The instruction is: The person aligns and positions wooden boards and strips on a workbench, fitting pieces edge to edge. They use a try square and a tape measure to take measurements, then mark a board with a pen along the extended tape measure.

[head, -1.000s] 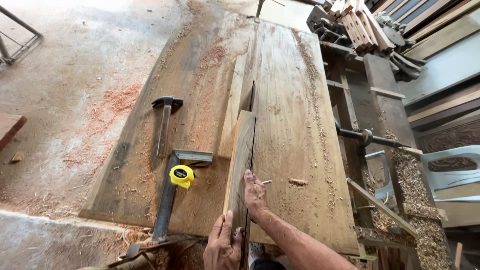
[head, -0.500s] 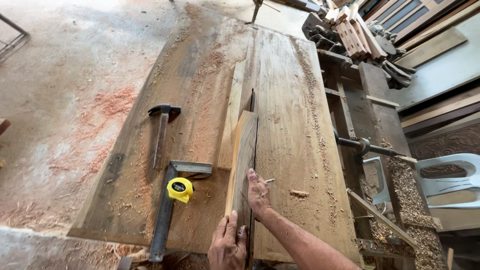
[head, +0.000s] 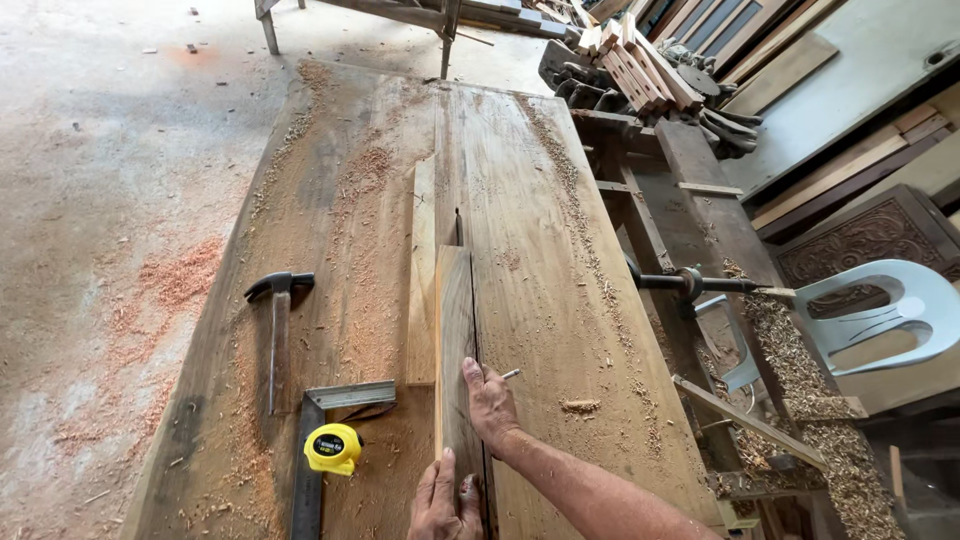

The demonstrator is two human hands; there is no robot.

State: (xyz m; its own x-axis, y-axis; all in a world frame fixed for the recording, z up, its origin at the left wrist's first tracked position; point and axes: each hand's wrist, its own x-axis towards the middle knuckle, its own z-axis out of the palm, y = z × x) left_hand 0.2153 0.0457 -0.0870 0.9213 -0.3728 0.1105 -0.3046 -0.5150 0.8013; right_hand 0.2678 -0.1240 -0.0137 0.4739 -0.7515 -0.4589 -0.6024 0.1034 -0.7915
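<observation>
A narrow wooden board (head: 455, 340) stands on edge along the slot of a big sawdust-covered wooden table (head: 540, 250). My left hand (head: 440, 500) presses against the board's near end at the bottom of the view. My right hand (head: 490, 405) rests on the board's right face with the thumb up, and a pencil tip (head: 510, 374) sticks out from its fingers. A second thin strip (head: 422, 270) lies flat just left of the board.
A hammer (head: 276, 330), a steel try square (head: 320, 440) and a yellow tape measure (head: 333, 448) lie on the table's left part. A crank handle (head: 690, 285), a pale plastic chair (head: 880, 315) and stacked timber (head: 640, 70) are on the right. Sawdust covers the floor at left.
The view has tilted and drawn closer to the table. Both hands stay on the upright board, my right hand a little farther along it.
</observation>
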